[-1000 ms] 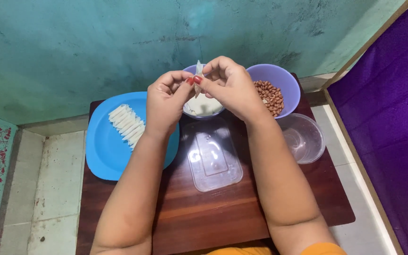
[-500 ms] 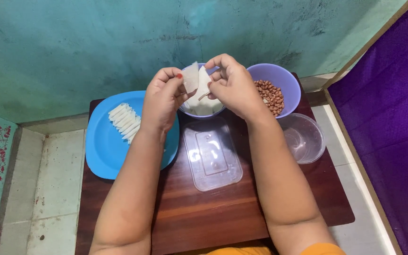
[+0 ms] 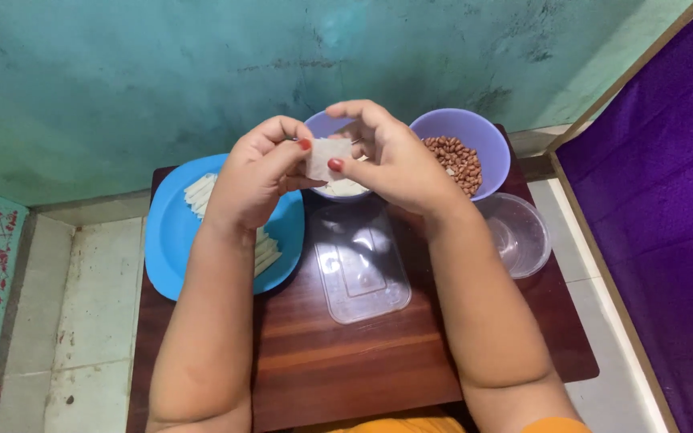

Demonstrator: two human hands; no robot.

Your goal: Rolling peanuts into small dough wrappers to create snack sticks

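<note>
Since the earlier frame, both hands have lifted the thin white wrapper (image 3: 326, 156) slightly. Left hand (image 3: 257, 172) and right hand (image 3: 391, 160) pinch it between thumbs and fingertips, above the small bowl (image 3: 324, 127). Uneven pulling could tear it.

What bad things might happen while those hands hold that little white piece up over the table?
The thin white sheet is pinched only at its edges by the left hand and the right hand, so it might tear or slip into the small bowl below. The right forearm lies close to the clear round container near the table edge and could nudge it off. The peanut bowl sits right beside the right hand and might get bumped.
</note>
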